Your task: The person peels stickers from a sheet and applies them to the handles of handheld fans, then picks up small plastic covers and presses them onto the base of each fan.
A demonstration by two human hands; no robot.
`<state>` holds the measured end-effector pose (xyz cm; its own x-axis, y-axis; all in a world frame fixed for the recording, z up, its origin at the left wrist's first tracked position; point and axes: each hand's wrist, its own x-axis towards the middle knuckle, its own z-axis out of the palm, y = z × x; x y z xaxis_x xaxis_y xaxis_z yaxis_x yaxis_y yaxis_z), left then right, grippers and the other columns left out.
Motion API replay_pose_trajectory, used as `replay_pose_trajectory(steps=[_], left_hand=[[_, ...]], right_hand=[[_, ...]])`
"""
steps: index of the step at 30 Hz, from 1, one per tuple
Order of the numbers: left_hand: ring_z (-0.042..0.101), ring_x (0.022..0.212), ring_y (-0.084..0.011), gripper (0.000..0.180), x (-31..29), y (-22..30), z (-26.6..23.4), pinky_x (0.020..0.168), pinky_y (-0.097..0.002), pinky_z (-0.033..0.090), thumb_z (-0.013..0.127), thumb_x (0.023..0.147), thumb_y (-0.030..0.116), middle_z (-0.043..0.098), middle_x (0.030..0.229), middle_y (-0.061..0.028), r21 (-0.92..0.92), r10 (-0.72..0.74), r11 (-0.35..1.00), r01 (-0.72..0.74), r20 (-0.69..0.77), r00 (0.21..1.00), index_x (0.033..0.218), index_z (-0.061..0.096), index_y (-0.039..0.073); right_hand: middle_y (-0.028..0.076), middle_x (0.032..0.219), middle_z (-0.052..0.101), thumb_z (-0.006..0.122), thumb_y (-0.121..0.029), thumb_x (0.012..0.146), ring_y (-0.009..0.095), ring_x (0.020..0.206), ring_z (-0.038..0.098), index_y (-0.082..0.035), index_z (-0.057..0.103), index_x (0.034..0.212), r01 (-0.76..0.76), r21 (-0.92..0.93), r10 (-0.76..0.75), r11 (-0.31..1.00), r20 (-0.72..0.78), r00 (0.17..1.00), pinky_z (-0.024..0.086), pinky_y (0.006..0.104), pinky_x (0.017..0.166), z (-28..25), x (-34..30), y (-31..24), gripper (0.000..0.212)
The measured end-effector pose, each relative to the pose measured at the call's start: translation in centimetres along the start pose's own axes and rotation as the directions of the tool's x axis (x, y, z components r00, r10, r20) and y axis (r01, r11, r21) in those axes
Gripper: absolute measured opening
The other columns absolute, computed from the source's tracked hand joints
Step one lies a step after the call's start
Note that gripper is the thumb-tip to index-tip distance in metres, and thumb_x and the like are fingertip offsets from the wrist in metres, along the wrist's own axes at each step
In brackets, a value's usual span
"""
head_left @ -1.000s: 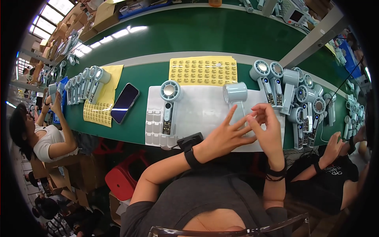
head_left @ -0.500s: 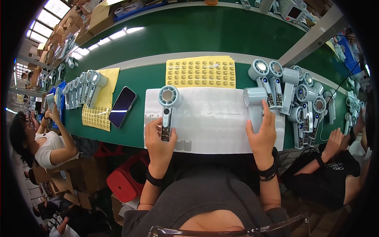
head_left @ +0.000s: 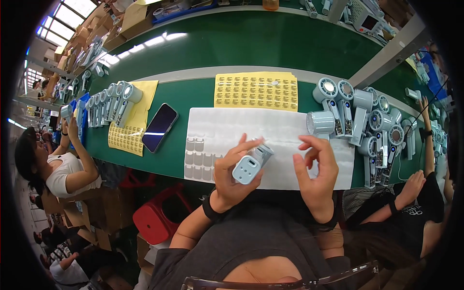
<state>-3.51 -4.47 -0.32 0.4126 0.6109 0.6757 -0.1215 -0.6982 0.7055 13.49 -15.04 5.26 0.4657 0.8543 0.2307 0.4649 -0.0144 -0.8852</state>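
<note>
My left hand [head_left: 231, 175] grips a light blue handheld fan [head_left: 250, 164] by its handle, raised toward me with its base end facing the camera. My right hand [head_left: 316, 170] hovers just right of it, fingers apart and curled, holding nothing I can make out. Both hands are above a white sheet [head_left: 270, 131] that carries grey stickers [head_left: 197, 158] at its left end. Another fan [head_left: 321, 123] lies at the sheet's right edge.
A yellow sticker sheet [head_left: 256, 91] lies behind the white one, a dark phone [head_left: 160, 127] to its left. Several finished fans [head_left: 372, 116] are piled at right, more fans [head_left: 112, 99] at left. Other people work on both sides. A red stool [head_left: 157, 220] stands below the green bench.
My left hand has lifted the fan off the white sheet and turned its base toward me. My right hand let go of the fan at the right edge and moved inward.
</note>
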Motion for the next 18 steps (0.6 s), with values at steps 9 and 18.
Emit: replay_pose_trajectory(steps=[9,18], left_hand=[[0.056,0.105,-0.0239,0.059,0.9,1.6,-4.8,0.099,-0.0480,0.047,0.074,0.090,0.034,0.052,0.115,-0.0167,0.025,-0.193,0.966,0.257,-0.593,0.782,0.122,0.037,0.001],[0.052,0.112,-0.0244,0.064,-0.7,0.2,-4.8,0.108,-0.0483,0.038,0.071,0.092,0.040,0.050,0.119,-0.0134,0.107,-0.152,0.966,0.235,-0.499,0.853,0.127,0.033,0.001]], right_hand=[[0.010,0.093,0.058,0.070,0.001,0.082,0.021,0.075,0.055,-0.001,0.067,0.102,0.302,-0.095,-0.270,0.949,0.258,0.928,0.046,0.0314,0.065,6.9,-2.0,3.7,0.021],[0.010,0.095,0.058,0.074,-0.001,0.077,0.027,0.082,0.056,-0.003,0.068,0.097,0.342,-0.145,-0.287,0.928,0.305,0.908,0.046,0.0357,0.071,9.2,-3.5,3.8,0.021]])
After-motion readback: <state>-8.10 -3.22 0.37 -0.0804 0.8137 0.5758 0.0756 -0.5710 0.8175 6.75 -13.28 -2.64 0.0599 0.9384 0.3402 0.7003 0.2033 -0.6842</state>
